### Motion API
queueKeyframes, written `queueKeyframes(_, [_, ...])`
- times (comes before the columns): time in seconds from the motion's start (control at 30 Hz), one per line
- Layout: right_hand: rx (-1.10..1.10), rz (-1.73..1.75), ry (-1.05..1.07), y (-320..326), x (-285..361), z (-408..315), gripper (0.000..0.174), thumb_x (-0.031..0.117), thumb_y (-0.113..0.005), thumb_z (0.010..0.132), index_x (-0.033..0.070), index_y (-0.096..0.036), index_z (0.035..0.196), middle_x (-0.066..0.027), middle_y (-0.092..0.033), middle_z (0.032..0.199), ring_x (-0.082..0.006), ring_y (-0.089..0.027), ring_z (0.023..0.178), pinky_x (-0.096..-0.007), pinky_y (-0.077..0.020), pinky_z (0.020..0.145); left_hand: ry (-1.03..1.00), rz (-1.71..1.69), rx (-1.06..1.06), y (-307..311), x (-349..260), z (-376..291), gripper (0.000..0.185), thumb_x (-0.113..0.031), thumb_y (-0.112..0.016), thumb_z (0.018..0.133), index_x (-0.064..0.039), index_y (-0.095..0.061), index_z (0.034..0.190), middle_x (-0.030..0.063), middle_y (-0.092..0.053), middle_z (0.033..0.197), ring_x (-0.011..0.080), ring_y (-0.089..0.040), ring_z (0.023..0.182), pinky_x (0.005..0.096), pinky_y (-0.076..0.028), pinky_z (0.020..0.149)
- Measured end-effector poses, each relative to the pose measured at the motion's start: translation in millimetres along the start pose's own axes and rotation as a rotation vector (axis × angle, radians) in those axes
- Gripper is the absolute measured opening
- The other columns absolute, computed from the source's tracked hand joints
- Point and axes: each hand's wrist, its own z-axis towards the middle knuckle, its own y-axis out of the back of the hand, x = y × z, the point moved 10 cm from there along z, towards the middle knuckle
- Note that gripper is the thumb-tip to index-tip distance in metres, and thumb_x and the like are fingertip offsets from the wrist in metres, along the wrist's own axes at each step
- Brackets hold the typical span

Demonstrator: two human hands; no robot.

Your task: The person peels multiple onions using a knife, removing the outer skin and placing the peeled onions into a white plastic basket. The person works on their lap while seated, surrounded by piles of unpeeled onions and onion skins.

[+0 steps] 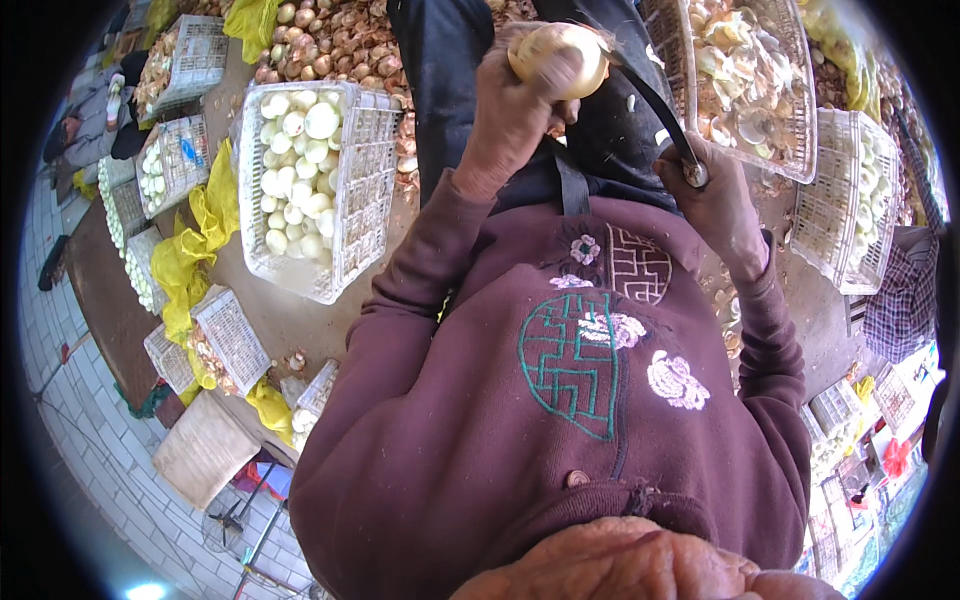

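My left hand (517,97) is wrapped around a yellow-brown onion (566,61), held up over my lap. Dry skin and root hairs show at the onion's upper right side. In my right hand (712,191) is the handle of a knife with a long, dark, curved blade (660,109). The blade's far end meets the right side of the onion; the exact contact is hard to tell. Dark trousers (622,142) lie beneath both hands, with a few pale onion scraps on them.
A white plastic crate (319,285) of peeled onions stands to my left. Unpeeled onions (330,45) are heaped ahead of it. At my right are a crate of onion skins (806,90) and another of peeled onions (821,202). A person (90,127) sits at far left.
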Motion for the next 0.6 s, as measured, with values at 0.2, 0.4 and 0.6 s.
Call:
queueKeyframes(0.2, [-0.077, -0.088, -0.001, 10.5, 1.4, -0.2, 0.009, 0.006, -0.063, 0.082, 0.003, -0.056, 0.086, -0.0187, -0.056, 0.067, -0.0327, -0.058, 0.057, -0.0353, -0.0445, 0.054, 0.224, -0.12, -0.036, -8.9, 23.4, -4.0, 0.047, -0.044, -0.05, 0.089, -0.004, -0.054, 0.113, 0.015, -0.063, 0.085, 0.0089, -0.039, 0.046, 0.0204, -0.032, 0.042])
queueKeyframes(0.4, [-0.073, -0.047, 0.011, 7.9, 1.3, -0.1, 0.009, 0.005, -0.062, 0.082, 0.002, -0.054, 0.083, -0.0184, -0.054, 0.066, -0.0321, -0.056, 0.057, -0.035, -0.0444, 0.055, -0.126, -0.007, -0.013, -9.0, 4.4, 8.9, 0.037, -0.036, -0.057, 0.087, -0.004, -0.057, 0.105, 0.0089, -0.061, 0.082, 0.0082, -0.04, 0.049, 0.021, -0.032, 0.043])
queueKeyframes(0.6, [-0.02, -0.005, 0.053, 6.1, 2.2, 3.8, 0.009, 0.006, -0.061, 0.083, 0.001, -0.054, 0.083, -0.0186, -0.053, 0.065, -0.0315, -0.056, 0.057, -0.0356, -0.0442, 0.055, 0.114, -0.106, 0.132, -14.6, 12.7, 12.4, 0.032, -0.019, -0.068, 0.078, -0.002, -0.052, 0.101, 0.0106, -0.063, 0.093, 0.0135, -0.056, 0.078, 0.028, -0.047, 0.069])
